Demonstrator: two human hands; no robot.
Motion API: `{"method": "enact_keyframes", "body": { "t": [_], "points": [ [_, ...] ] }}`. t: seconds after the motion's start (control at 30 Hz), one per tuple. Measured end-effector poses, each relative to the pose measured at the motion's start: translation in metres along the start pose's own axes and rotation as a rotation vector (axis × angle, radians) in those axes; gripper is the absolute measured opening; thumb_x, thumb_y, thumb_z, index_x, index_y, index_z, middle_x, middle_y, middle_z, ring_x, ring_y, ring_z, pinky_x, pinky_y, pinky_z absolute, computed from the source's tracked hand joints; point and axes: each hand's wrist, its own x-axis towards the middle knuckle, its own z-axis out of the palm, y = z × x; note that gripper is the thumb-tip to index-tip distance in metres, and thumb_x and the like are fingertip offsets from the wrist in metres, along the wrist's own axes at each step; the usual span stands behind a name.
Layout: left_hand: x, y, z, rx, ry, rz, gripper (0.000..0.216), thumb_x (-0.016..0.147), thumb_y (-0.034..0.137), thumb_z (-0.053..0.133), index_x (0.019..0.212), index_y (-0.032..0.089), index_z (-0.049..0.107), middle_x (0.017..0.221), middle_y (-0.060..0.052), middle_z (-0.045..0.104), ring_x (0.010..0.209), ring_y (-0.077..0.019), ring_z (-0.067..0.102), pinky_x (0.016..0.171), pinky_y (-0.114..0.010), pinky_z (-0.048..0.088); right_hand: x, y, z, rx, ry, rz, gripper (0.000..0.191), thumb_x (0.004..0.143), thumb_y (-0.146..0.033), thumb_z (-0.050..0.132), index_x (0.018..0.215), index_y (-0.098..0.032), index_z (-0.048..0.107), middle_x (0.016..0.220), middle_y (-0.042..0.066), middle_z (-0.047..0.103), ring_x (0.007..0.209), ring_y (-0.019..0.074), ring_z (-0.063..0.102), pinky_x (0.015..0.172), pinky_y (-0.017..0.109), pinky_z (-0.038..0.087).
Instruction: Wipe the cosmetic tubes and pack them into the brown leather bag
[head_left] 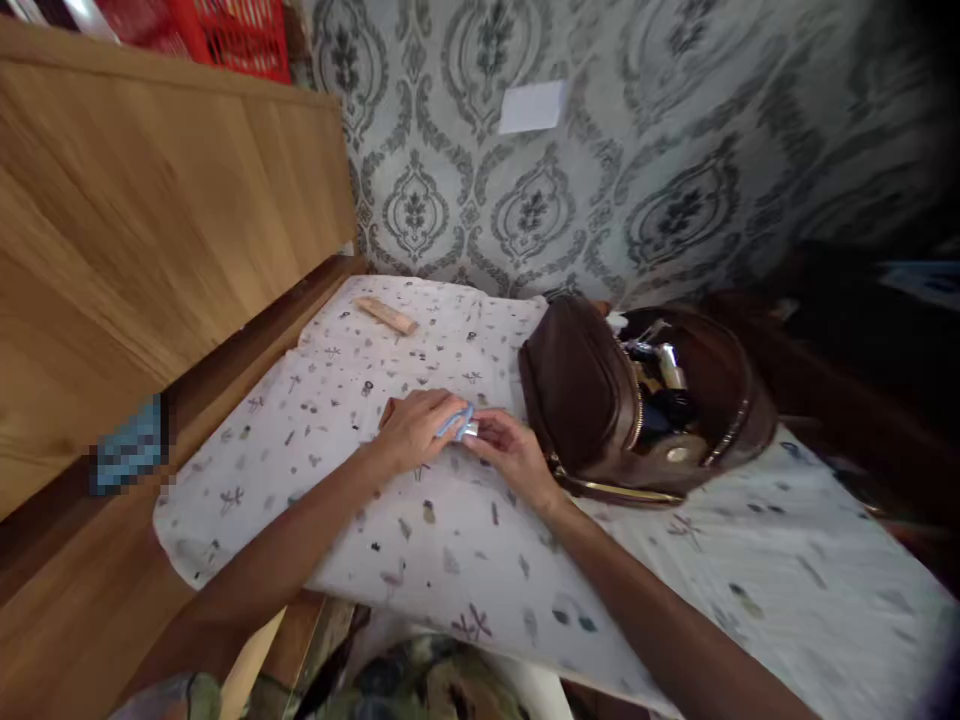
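My left hand (421,428) is closed around a small light-blue item (456,424), perhaps a folded cloth; its exact kind is hard to make out. A short silvery cylinder (471,430) pokes out of the blue item toward the right. The fingertips of my right hand (514,455) pinch the end of this cylinder. Both hands meet low over the white patterned cloth (450,540). Something brown shows just behind my left hand, mostly hidden. Close to the right hand's far side stands a brown leather bag (581,390), unzipped, with several small items inside.
A light wooden piece (385,315) lies on the cloth toward the wall. On the left rises a wooden cabinet (172,200), with a red plastic basket (244,40) on top. A blurred-out blue object (131,445) sits at its foot. Patterned wallpaper (450,180) closes off the back.
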Motion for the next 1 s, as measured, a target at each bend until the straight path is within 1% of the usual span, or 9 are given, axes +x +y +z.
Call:
{"method": "enact_keyframes", "body": {
  "t": [0.13, 0.27, 0.43, 0.53, 0.6, 0.73, 0.83, 0.9, 1.0],
  "points": [
    [-0.002, -0.017, -0.005, 0.006, -0.026, -0.11, 0.03, 0.105, 0.037, 0.033, 0.106, 0.021, 0.059, 0.1, -0.007, 0.068, 0.092, -0.0217, 0.064, 0.083, -0.035, 0.046, 0.001, -0.003, 0.0, -0.032, 0.019, -0.003, 0.04, 0.071, -0.047, 0.086, 0.1, -0.024, 0.07, 0.092, 0.002, 0.072, 0.083, 0.0169, 0.068, 0.081, 0.032, 0.057],
    [-0.008, -0.035, -0.014, -0.008, -0.055, -0.302, 0.032, 0.104, 0.041, 0.032, 0.096, 0.023, 0.057, 0.088, -0.003, 0.067, 0.08, -0.0199, 0.063, 0.072, -0.03, 0.045, 0.0, -0.002, -0.002, -0.053, 0.035, -0.005, 0.04, 0.072, -0.045, 0.086, 0.103, -0.024, 0.072, 0.093, 0.003, 0.072, 0.085, 0.018, 0.068, 0.082, 0.034, 0.057],
    [-0.01, -0.042, -0.019, -0.067, -0.042, -0.467, 0.032, 0.102, 0.044, 0.035, 0.087, 0.024, 0.055, 0.061, 0.002, 0.059, 0.065, -0.0199, 0.062, 0.066, -0.027, 0.042, 0.0, -0.003, -0.002, -0.041, 0.05, -0.013, 0.041, 0.071, -0.045, 0.086, 0.104, -0.026, 0.072, 0.093, 0.003, 0.072, 0.083, 0.0176, 0.068, 0.08, 0.034, 0.058],
    [-0.01, -0.04, -0.018, -0.133, 0.038, -0.481, 0.035, 0.102, 0.046, 0.034, 0.081, 0.024, 0.053, 0.052, 0.004, 0.051, 0.056, -0.0182, 0.058, 0.064, -0.026, 0.041, 0.0, -0.009, -0.001, -0.022, 0.084, -0.002, 0.048, 0.07, -0.045, 0.086, 0.111, -0.026, 0.069, 0.097, 0.003, 0.07, 0.083, 0.0173, 0.068, 0.078, 0.034, 0.059],
    [-0.01, -0.038, -0.018, -0.131, 0.102, -0.467, 0.036, 0.101, 0.046, 0.034, 0.08, 0.024, 0.053, 0.049, 0.004, 0.049, 0.054, -0.0175, 0.056, 0.063, -0.026, 0.041, -0.001, -0.014, 0.001, -0.003, 0.11, 0.035, 0.053, 0.071, -0.048, 0.085, 0.114, -0.025, 0.065, 0.095, 0.002, 0.069, 0.078, 0.0171, 0.069, 0.071, 0.032, 0.059],
    [-0.012, -0.037, -0.019, -0.074, 0.174, -0.426, 0.035, 0.099, 0.045, 0.037, 0.078, 0.024, 0.054, 0.048, 0.005, 0.049, 0.053, -0.0162, 0.055, 0.062, -0.025, 0.04, 0.0, -0.017, 0.002, -0.003, 0.097, 0.137, 0.05, 0.073, -0.061, 0.079, 0.098, -0.022, 0.061, 0.071, -0.002, 0.065, 0.056, 0.0143, 0.064, 0.052, 0.027, 0.052],
    [-0.012, -0.036, -0.02, -0.084, 0.178, -0.416, 0.034, 0.099, 0.044, 0.039, 0.076, 0.023, 0.054, 0.049, 0.005, 0.049, 0.052, -0.0153, 0.054, 0.061, -0.024, 0.039, 0.0, -0.016, 0.002, -0.022, 0.077, 0.152, 0.05, 0.074, -0.065, 0.075, 0.092, -0.022, 0.058, 0.059, -0.005, 0.061, 0.048, 0.0127, 0.057, 0.046, 0.025, 0.045],
    [-0.012, -0.035, -0.02, -0.145, 0.168, -0.427, 0.034, 0.099, 0.043, 0.04, 0.076, 0.023, 0.053, 0.047, 0.005, 0.048, 0.05, -0.015, 0.053, 0.06, -0.024, 0.039, 0.0, -0.017, 0.002, -0.031, 0.077, 0.114, 0.048, 0.074, -0.063, 0.075, 0.092, -0.022, 0.059, 0.06, -0.005, 0.06, 0.051, 0.0129, 0.057, 0.047, 0.025, 0.045],
    [-0.012, -0.037, -0.019, -0.269, 0.153, -0.469, 0.035, 0.099, 0.045, 0.04, 0.074, 0.023, 0.052, 0.044, 0.006, 0.046, 0.049, -0.0154, 0.053, 0.059, -0.024, 0.04, 0.0, -0.02, 0.0, -0.056, 0.052, 0.03, 0.044, 0.074, -0.055, 0.079, 0.101, -0.024, 0.063, 0.075, -0.002, 0.065, 0.066, 0.0151, 0.063, 0.054, 0.026, 0.05]
  ]
}}
